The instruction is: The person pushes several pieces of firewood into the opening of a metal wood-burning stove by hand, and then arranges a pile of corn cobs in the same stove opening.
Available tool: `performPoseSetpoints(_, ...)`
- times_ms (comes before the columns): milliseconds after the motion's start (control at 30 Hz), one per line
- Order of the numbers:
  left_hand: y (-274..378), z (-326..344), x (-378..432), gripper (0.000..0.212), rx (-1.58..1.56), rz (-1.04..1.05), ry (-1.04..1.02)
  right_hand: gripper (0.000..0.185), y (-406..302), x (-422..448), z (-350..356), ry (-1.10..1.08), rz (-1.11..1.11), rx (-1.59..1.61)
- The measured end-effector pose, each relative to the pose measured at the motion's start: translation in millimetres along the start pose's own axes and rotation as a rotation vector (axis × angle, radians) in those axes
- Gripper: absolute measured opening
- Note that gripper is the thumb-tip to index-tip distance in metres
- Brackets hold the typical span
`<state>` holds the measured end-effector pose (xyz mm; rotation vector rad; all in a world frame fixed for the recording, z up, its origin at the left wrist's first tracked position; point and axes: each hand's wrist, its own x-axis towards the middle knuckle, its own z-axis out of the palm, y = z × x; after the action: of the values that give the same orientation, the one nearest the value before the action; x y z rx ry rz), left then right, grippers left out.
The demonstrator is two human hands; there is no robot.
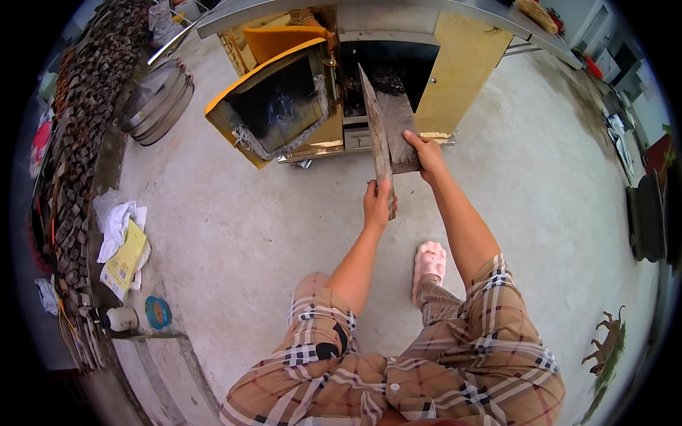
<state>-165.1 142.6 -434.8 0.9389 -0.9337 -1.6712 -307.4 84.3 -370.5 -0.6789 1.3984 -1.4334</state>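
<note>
My left hand (377, 205) grips the near end of a narrow, split piece of firewood (379, 133), whose pointed far end reaches toward the stove's mouth. A wider, flat wooden board (398, 125) is in my right hand (428, 154), thumb on top. The board's far end lies inside the dark firebox (391, 69), over charred bits. Both pieces lie side by side, close together. To the left, the firebox door (272, 101) of the metal stove (463, 64) hangs swung out, its inner face sooty and edged with a frayed grey rope seal.
Stacked firewood (80, 133) lines the left side, with round sieves (160, 104) beside it. Bags and yellow paper (125, 255), a blue bowl (157, 312) and a concrete step (160, 373) lie nearer me. A brown dog (605, 343) stands at lower right.
</note>
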Motion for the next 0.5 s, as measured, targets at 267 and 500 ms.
performPoseSetpoints(267, 40.1, 5.1, 40.0, 0.041, -0.083, -0.118, 0.009, 0.047, -21.6, 52.0, 20.4, 0.007, 0.062, 0.053)
performPoseSetpoints(500, 51.8, 6.7, 74.6, 0.042, -0.075, -0.145, -0.018, 0.056, -21.2, 95.9, 27.4, 0.093, 0.04, 0.111)
